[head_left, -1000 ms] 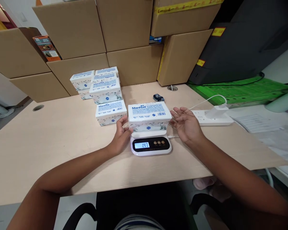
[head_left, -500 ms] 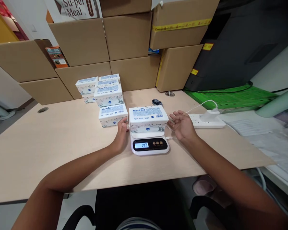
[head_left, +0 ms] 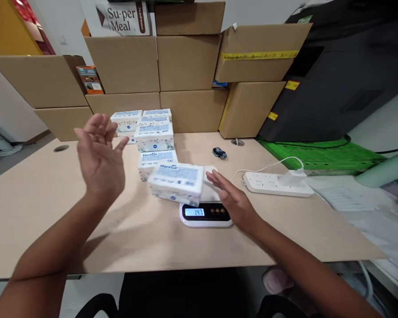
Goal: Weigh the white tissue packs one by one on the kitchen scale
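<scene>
A white tissue pack point(head_left: 175, 181) with blue print and a floral side is slanted and slightly blurred over the left part of a kitchen scale point(head_left: 207, 221). The scale's lit display reads like 147. At the pack's right edge is my right hand point(head_left: 237, 201), fingers stretched out over the white weighing plate; whether the fingertips touch the pack I cannot tell. My left hand point(head_left: 102, 163) is raised to the left with spread fingers and holds nothing. Behind the slanted pack stand several like tissue packs point(head_left: 154, 139), some stacked, a few partly hidden by my left hand.
Cardboard boxes point(head_left: 194, 110) line the back of the table. A small dark object point(head_left: 219, 153) lies behind the scale. To the right are a white power strip point(head_left: 275, 183) with a plugged-in charger and cable, a green crate point(head_left: 321, 157) and a dark grey case point(head_left: 321, 92).
The tissue pack has shifted left off the middle of the scale and turned askew. My left hand has lifted away up and left. My right hand has moved inward over the plate.
</scene>
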`<state>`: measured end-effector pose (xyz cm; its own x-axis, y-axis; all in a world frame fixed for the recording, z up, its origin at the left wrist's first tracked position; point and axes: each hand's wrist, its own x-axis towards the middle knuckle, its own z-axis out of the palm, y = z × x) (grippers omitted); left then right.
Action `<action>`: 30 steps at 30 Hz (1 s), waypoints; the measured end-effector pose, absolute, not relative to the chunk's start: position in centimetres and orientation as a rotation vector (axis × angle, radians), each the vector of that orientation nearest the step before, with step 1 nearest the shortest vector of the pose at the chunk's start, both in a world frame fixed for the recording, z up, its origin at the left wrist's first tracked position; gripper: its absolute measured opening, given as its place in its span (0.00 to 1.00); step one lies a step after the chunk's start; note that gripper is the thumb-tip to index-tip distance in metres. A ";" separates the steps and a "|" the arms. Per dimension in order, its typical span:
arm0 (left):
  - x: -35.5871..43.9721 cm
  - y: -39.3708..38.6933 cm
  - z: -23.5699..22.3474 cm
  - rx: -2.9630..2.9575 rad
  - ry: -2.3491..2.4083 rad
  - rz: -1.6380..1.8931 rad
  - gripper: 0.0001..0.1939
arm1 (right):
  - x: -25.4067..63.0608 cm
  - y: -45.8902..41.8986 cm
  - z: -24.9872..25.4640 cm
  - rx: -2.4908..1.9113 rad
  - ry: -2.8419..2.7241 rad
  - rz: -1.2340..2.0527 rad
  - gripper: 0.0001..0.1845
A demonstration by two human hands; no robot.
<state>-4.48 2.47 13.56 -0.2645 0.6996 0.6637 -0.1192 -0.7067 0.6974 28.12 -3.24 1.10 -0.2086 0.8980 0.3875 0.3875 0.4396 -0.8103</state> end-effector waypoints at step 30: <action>-4.8 -1.4 13.3 2.607 1.432 -0.231 0.47 | 28.6 -2.5 -0.4 -0.975 -2.084 0.126 0.35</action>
<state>-4.80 -1.38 13.28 0.5303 0.8214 -0.2101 0.8458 -0.5296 0.0643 28.57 -2.52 -0.37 -0.3709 0.6795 0.6330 0.5983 0.6962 -0.3967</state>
